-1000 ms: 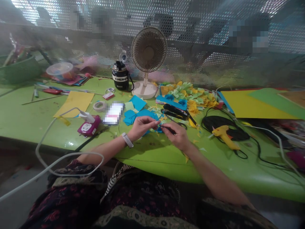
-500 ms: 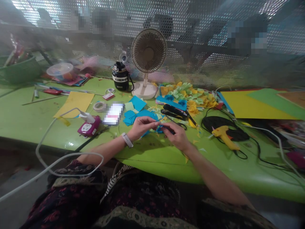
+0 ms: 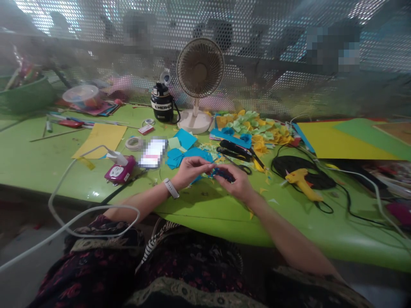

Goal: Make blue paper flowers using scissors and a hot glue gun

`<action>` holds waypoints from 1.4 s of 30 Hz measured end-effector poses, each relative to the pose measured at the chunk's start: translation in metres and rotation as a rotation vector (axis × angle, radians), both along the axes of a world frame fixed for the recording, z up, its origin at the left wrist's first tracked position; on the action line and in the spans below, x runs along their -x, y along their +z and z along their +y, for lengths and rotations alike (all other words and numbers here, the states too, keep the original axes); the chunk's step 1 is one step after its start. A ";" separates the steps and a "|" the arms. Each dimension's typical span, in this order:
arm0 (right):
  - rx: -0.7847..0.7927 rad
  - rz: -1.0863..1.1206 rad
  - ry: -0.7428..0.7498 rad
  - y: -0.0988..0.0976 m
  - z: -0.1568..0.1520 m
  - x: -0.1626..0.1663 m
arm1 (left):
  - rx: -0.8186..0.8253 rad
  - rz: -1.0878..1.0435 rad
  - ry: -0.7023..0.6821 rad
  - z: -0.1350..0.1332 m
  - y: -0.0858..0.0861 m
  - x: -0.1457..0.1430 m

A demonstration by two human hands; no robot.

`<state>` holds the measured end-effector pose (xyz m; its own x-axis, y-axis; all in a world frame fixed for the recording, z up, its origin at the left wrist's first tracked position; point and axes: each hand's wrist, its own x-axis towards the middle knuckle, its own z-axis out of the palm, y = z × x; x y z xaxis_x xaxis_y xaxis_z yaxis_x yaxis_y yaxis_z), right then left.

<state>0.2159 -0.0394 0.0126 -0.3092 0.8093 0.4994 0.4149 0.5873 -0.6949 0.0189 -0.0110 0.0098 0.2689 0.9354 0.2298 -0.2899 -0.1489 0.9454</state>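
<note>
Over the front of the green table, my left hand (image 3: 192, 171) and my right hand (image 3: 236, 183) almost meet at the fingertips. Between them is a small piece of blue paper (image 3: 215, 172), partly hidden by the fingers. My left thumb and fingers are pinched together at its edge. The right fingers are curled around its other side. Blue paper pieces (image 3: 175, 158) lie just beyond my left hand. Black-handled scissors (image 3: 245, 170) rest close past my right hand, with a black stapler-like tool (image 3: 234, 150) behind them.
A yellow glue gun (image 3: 302, 184) and its black cord lie at right. A phone (image 3: 154, 153), masking tape (image 3: 134, 143) and a purple power adapter (image 3: 120, 170) are at left. Behind stand a fan (image 3: 201, 70) and a black bottle (image 3: 162, 106). A white cable (image 3: 96, 208) loops over my left forearm.
My right fingers have shifted slightly and curled differently around the blue paper, with more blue showing beneath them. The left hand stays nearly in place.
</note>
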 end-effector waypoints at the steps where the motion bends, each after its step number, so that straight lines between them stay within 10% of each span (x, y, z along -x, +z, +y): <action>1: -0.023 -0.003 -0.012 0.000 0.000 0.001 | 0.000 0.004 0.011 0.000 0.000 0.000; 14: 0.169 0.087 0.067 -0.001 0.003 -0.004 | 0.049 -0.016 -0.025 0.000 0.002 0.000; 42: 0.045 0.007 -0.003 -0.009 0.005 -0.002 | 0.017 -0.035 0.049 0.000 0.004 0.000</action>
<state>0.2177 -0.0341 0.0032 -0.3030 0.8318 0.4650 0.4115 0.5543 -0.7235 0.0186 -0.0112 0.0138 0.2147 0.9511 0.2222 -0.3159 -0.1477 0.9372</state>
